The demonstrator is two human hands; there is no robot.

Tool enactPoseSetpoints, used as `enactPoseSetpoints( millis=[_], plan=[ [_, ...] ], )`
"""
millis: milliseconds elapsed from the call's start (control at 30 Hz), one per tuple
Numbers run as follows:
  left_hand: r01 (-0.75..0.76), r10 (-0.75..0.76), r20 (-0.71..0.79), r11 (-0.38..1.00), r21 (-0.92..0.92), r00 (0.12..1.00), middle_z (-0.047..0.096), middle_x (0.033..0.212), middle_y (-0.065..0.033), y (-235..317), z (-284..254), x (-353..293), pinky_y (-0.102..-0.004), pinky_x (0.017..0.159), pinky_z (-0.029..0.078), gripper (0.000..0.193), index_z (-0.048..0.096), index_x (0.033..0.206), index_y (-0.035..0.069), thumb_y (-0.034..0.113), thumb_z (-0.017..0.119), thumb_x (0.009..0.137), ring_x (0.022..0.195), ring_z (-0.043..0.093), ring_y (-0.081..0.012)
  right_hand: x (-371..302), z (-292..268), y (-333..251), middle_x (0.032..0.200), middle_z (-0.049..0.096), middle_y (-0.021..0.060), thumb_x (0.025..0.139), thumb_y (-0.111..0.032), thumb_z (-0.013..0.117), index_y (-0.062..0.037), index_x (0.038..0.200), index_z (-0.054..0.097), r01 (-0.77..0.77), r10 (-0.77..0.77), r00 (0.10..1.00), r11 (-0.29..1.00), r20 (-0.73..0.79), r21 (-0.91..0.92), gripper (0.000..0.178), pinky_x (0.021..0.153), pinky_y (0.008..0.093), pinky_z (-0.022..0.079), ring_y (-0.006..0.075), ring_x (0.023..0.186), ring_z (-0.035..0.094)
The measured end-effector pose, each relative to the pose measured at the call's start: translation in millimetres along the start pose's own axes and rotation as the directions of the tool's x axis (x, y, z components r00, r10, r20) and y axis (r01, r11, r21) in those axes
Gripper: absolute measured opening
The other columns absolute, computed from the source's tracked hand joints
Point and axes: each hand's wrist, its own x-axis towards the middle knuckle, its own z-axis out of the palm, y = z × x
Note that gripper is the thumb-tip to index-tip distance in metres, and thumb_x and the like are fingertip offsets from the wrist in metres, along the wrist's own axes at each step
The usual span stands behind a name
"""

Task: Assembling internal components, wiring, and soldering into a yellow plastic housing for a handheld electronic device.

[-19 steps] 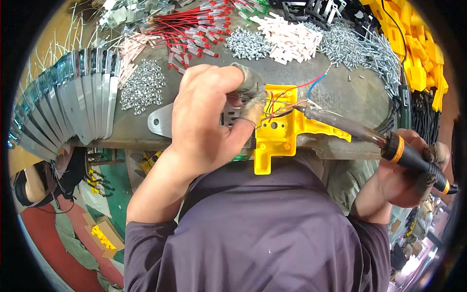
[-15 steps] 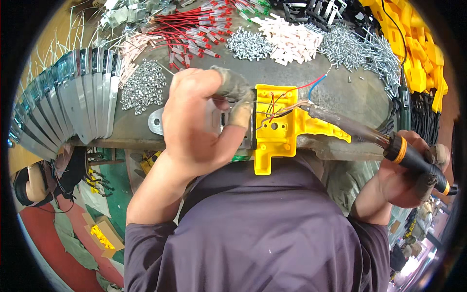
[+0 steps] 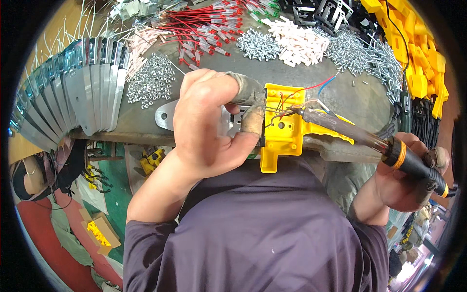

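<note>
Yellow housing (image 3: 282, 146) (open-faced) holds wires (image 3: 278, 116) — left hand (image 3: 210, 119) pinching some, right hand (image 3: 400, 189) gripping soldering iron (image 3: 364, 133)

A worn grey bench (image 3: 360, 104) carries a fan of flat metal plates (image 3: 78, 100) at its left end, with a pile of shiny nuts (image 3: 151, 80) just beside them. Along its far side lie red wires (image 3: 204, 29), small metal fasteners (image 3: 259, 45), white tubes (image 3: 299, 43), black brackets (image 3: 335, 13) and loose screws (image 3: 357, 51). At the front edge a yellow casing (image 3: 282, 141) sits partly over the top and partly past it.
</note>
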Motion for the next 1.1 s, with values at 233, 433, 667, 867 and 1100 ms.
enactPoseSetpoints(
  millis=[233, 433, 667, 867, 1100],
  plan=[
    [-0.012, 0.007, 0.053, 0.995, 0.095, 0.999, 0.052, 0.074, -0.0017, 2, 2, 9, -0.0343, 0.066, 0.039, 0.045, 0.052, 0.099, 0.006, -0.003, 0.075, 0.061, 0.057, 0.048, -0.0186, -1, 0, -6, 0.058, 0.047, 0.0042, 0.091, -0.034, 0.061, -0.0111, 0.105, 0.047, -0.045, 0.042, 0.998, 0.997, 0.042, 0.059, 0.031, 0.053, 0.0279, 0.037, 0.0141, 0.053, 0.041],
    [0.003, -0.007, 0.037, 0.996, 0.093, 0.999, 0.05, 0.072, -0.0012, 3, 4, 10, -0.0344, 0.067, 0.039, 0.043, 0.052, 0.097, 0.007, -0.003, 0.074, 0.062, 0.058, 0.048, -0.0189, -3, 4, -6, 0.06, 0.049, 0.0054, 0.087, -0.037, 0.066, -0.0125, 0.099, 0.04, -0.053, 0.053, 0.996, 0.999, -0.072, 0.001, 0.038, 0.054, 0.0292, 0.037, 0.0149, 0.054, 0.042],
    [0.025, -0.032, 0.07, 0.996, 0.091, 0.997, 0.056, 0.076, -0.0055, 5, 2, 10, -0.0265, 0.056, 0.039, 0.026, 0.061, 0.089, 0.0, -0.003, 0.07, 0.065, 0.064, 0.049, -0.016, 0, 7, -7, 0.058, 0.05, 0.0064, 0.089, -0.04, 0.062, -0.0123, 0.095, 0.036, -0.038, 0.026, 0.996, 0.989, -0.08, -0.145, 0.038, 0.053, 0.029, 0.037, 0.0151, 0.048, 0.044],
    [-0.021, 0.007, 0.104, 0.991, 0.134, 0.995, 0.055, 0.073, -0.0044, 8, 2, 12, -0.0266, 0.055, 0.038, 0.025, 0.062, 0.087, 0.001, -0.001, 0.071, 0.064, 0.063, 0.047, -0.0161, -3, 7, -8, 0.058, 0.05, 0.0061, 0.09, -0.04, 0.059, -0.0111, 0.093, 0.036, -0.036, 0.027, 0.997, 0.991, -0.069, -0.13, 0.037, 0.05, 0.0275, 0.036, 0.0145, 0.048, 0.044],
    [0.003, -0.006, 0.009, 0.959, 0.283, 1.0, 0.057, 0.082, -0.0072, -6, -8, 17, -0.0397, 0.072, 0.043, 0.029, 0.059, 0.094, 0.006, -0.002, 0.068, 0.067, 0.073, 0.055, -0.0256, -5, 6, -7, 0.06, 0.048, 0.0043, 0.09, -0.041, 0.059, -0.0119, 0.094, 0.04, -0.033, 0.01, 0.994, 0.977, -0.111, -0.213, 0.035, 0.054, 0.0296, 0.04, 0.0169, 0.052, 0.045]
  ],
)
